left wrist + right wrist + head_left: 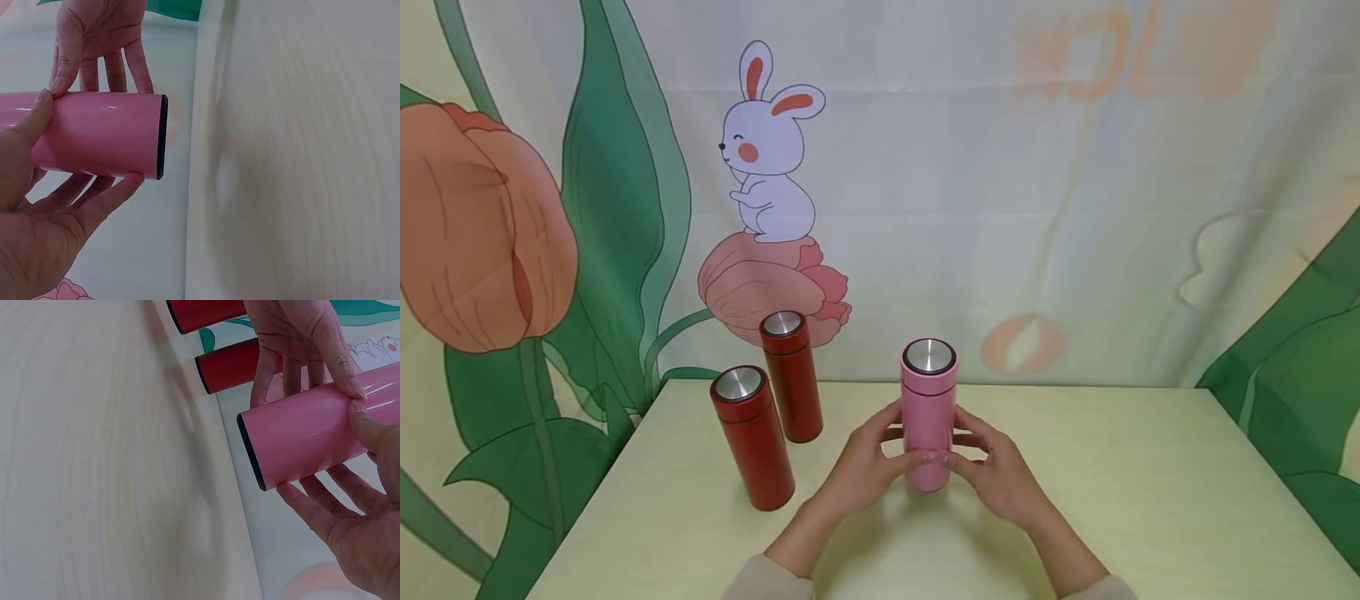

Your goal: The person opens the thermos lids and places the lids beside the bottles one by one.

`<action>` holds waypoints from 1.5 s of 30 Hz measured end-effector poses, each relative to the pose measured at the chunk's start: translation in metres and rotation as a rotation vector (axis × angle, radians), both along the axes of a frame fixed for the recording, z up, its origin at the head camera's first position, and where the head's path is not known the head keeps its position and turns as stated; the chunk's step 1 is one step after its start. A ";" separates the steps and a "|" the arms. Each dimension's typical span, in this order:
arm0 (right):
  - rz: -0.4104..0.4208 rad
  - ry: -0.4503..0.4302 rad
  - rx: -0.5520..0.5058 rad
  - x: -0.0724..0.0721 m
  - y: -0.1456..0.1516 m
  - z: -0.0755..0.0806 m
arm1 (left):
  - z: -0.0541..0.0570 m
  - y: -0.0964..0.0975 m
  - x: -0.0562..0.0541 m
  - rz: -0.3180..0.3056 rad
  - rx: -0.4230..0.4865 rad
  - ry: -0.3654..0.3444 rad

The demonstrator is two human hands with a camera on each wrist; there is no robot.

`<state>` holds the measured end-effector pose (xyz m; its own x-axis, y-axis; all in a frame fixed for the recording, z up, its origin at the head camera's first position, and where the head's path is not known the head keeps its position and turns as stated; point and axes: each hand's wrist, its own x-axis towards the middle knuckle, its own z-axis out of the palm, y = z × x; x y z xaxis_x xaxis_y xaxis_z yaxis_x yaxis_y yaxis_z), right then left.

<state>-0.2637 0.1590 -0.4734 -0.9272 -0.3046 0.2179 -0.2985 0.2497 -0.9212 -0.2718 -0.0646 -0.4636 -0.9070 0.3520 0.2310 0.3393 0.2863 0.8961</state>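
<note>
A pink thermos flask (928, 425) with a steel-topped lid is upright between both hands. My left hand (861, 462) grips it from the left, my right hand (1000, 471) from the right, with the thumbs meeting on its near face. In the left wrist view the black base rim of the pink flask (100, 134) shows apart from the table surface. The right wrist view also has the pink flask (306, 434) held off the table, fingers spread along its sides. Two red thermos flasks stand left of the hands: a nearer one (756, 450) and a farther one (796, 392).
The pale wooden table (1150, 483) reaches out to both sides of the hands. Behind its far edge hangs a curtain (925, 167) printed with a rabbit, tulips and green leaves. The nearer red flask stands close to the left forearm.
</note>
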 end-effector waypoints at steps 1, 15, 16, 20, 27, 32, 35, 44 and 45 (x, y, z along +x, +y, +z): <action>-0.006 0.003 0.005 0.000 0.002 0.000 | 0.000 0.002 -0.001 -0.004 0.002 -0.001; -0.057 -0.012 0.036 -0.003 0.012 -0.008 | -0.009 0.013 -0.008 -0.015 -0.011 -0.041; -0.061 -0.011 0.036 -0.003 0.012 -0.009 | -0.009 0.014 -0.009 -0.016 -0.011 -0.045; -0.073 -0.009 0.036 -0.005 0.014 -0.012 | -0.011 0.016 -0.011 -0.022 -0.015 -0.055; -0.080 -0.008 0.034 -0.007 0.018 -0.017 | -0.016 0.022 -0.014 -0.035 -0.014 -0.066; -0.089 -0.009 0.034 -0.008 0.020 -0.020 | -0.019 0.024 -0.015 -0.033 -0.014 -0.086; -0.093 -0.019 0.032 -0.008 0.021 -0.021 | -0.021 0.025 -0.015 -0.032 -0.011 -0.092; -0.091 -0.048 0.024 -0.007 0.022 -0.024 | -0.026 0.028 -0.017 -0.032 -0.014 -0.124; -0.091 -0.051 0.023 -0.007 0.022 -0.024 | -0.027 0.028 -0.017 -0.032 -0.012 -0.126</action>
<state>-0.2707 0.1814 -0.4978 -0.9610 -0.2228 0.1640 -0.2267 0.2948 -0.9283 -0.2885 -0.0369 -0.4902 -0.9168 0.3835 0.1112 0.2333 0.2885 0.9286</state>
